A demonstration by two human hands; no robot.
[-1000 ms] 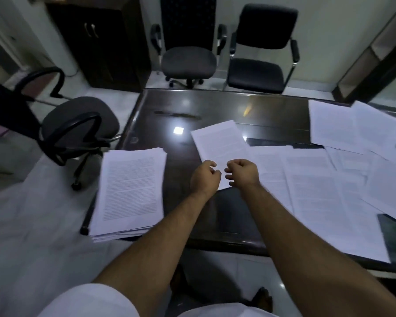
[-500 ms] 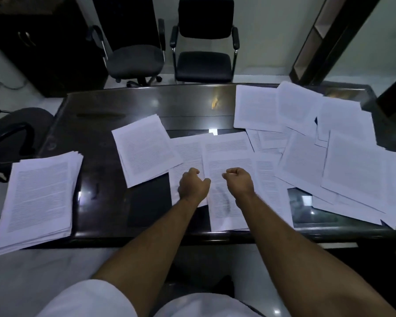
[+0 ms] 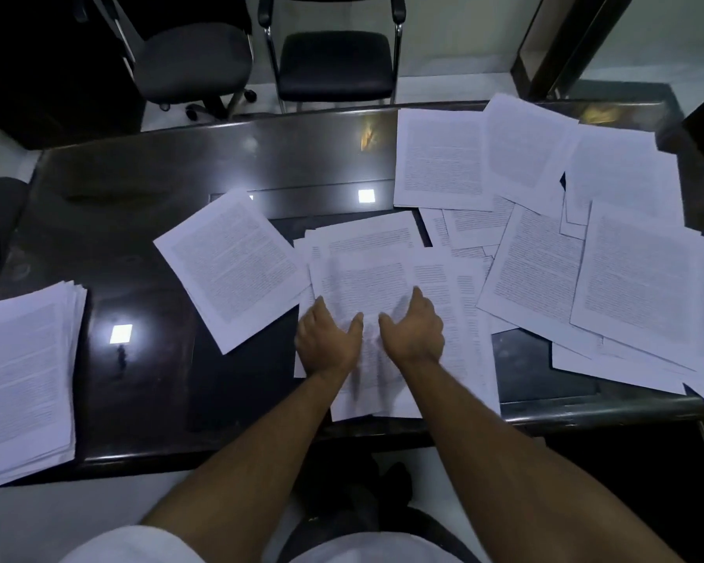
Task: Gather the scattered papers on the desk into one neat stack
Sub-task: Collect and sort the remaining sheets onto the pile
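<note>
1. Left hand (image 3: pixel 329 344) and right hand (image 3: pixel 413 331) both spread wide, palms facing each other, low over the middle sheets (image 3: pixel 366 278) – nothing gripped.
2. Loose papers (image 3: pixel 586 253) overlapped across the desk's (image 3: pixel 147 188) right half; one sheet (image 3: pixel 230 266) lay apart, tilted.
3. Stack (image 3: pixel 21 371) sat at the left edge – overhanging.

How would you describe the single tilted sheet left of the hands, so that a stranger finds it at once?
Start at the dark glossy desk and find the thick stack at its left end. Between that stack and the left hand lies one printed sheet. Unlike the overlapping papers to the right, it is turned at an angle with bare desk around most of it.
</note>
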